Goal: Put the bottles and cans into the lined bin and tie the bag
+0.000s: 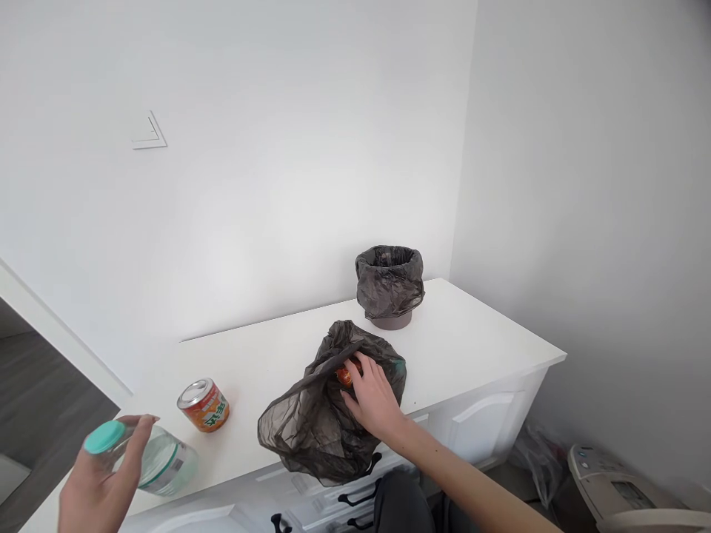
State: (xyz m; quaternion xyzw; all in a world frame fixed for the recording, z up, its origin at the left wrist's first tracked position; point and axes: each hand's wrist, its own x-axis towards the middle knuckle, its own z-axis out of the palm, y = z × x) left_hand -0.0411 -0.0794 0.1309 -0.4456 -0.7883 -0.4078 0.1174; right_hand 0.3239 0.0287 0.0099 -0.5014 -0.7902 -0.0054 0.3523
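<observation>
Fingers of my left hand (103, 485) are wrapped round the upper part of a clear plastic bottle (169, 470) with a green cap, tilted over the cabinet top's front left edge. My right hand (373, 396) reaches into the mouth of a black plastic bag (322, 433), its fingers closed round a shiny red-orange item (345, 375). The fingers and the bag partly cover that item, so its kind cannot be told. Something green shows faintly through the bag's right side. Between the bottle and the bag, a red-orange can (205, 406) stands upright.
A small bin (390, 292) lined with a black bag stands at the back of the white cabinet top (478, 340), against the wall. Black handles (355, 497) line the cabinet front. On the floor at right sits a beige appliance (616, 481) near clear plastic wrapping (538, 459).
</observation>
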